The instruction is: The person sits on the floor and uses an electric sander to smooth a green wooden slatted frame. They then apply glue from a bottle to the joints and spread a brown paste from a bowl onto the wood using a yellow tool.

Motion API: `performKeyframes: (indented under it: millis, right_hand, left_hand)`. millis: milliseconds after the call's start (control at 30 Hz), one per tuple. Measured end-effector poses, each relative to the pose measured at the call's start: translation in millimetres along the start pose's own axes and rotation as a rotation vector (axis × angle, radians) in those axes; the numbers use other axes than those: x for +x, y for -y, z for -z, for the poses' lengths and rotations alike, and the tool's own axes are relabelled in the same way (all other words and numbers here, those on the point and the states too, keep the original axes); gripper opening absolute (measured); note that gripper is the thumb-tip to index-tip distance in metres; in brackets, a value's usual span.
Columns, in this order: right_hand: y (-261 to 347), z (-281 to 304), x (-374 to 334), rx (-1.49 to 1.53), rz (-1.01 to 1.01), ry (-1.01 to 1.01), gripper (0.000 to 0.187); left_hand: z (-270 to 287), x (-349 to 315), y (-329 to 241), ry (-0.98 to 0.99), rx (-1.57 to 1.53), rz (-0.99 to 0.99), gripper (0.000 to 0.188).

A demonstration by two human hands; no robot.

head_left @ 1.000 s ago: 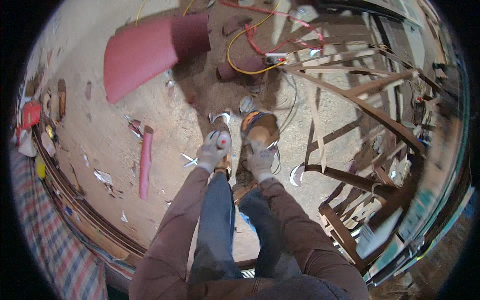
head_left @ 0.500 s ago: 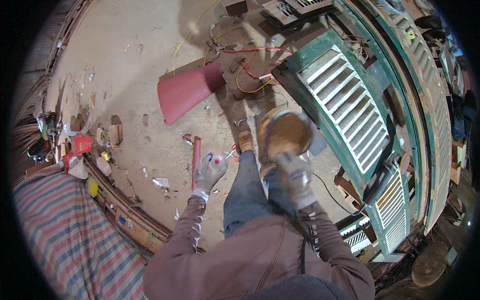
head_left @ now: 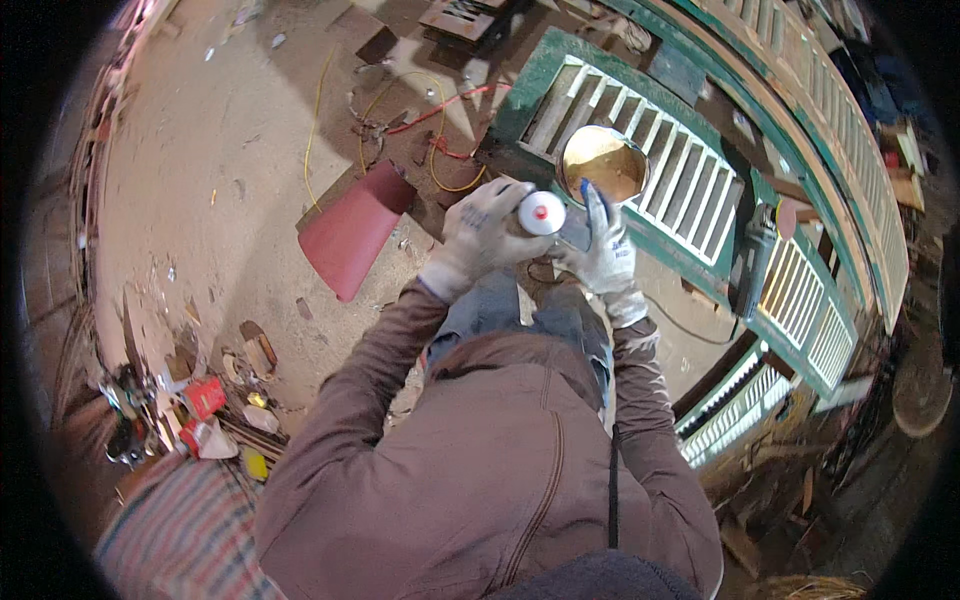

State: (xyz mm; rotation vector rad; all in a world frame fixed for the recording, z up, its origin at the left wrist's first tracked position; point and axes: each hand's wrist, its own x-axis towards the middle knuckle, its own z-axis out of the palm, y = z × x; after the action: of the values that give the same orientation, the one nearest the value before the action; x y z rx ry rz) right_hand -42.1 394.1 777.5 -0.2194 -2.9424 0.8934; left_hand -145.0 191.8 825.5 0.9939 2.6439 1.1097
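Observation:
In my gloved left hand point(head_left: 478, 232) is a white bottle point(head_left: 541, 213) with a red tip, seen end-on, my fingers wrapped round it. My gloved right hand point(head_left: 610, 262) grips a round tin point(head_left: 603, 165) at its near side, with the thumb over the rim. Tan-brown material coats the inside of the tin. A dark grey flat piece point(head_left: 575, 232) shows between the hands; what it belongs to is unclear. Both hands are close together in front of my body, the tin overlapping the green louvred shutter point(head_left: 660, 150) from this view.
A dark red sheet, bent into a cone-like shape point(head_left: 355, 235), lies on the floor left of my hands. Yellow and red cords point(head_left: 435, 150) run beyond it. A power tool point(head_left: 757, 262) rests on the shutters at right. Striped cloth point(head_left: 185, 530) and clutter lie at lower left.
My left hand has moved right and forward with the bottle, close to my right hand. The tin has gone up and forward, now over the shutter in view. My view has shifted.

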Motion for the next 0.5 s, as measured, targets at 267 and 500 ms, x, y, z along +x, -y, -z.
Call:
performKeyframes:
  millis: [267, 500]
  right_hand:
    - [8.1, -94.7, -32.2, 1.032, -0.644, -0.748, 0.062]
    - [18.0, -53.8, -79.0, 0.818, -0.769, -0.934, 0.056]
  left_hand:
    - [-23.2, 111.8, 17.1, 0.729, -0.093, -0.201, 0.062]
    - [-163.3, 158.4, 18.4, 0.688, 0.592, -0.698, 0.036]
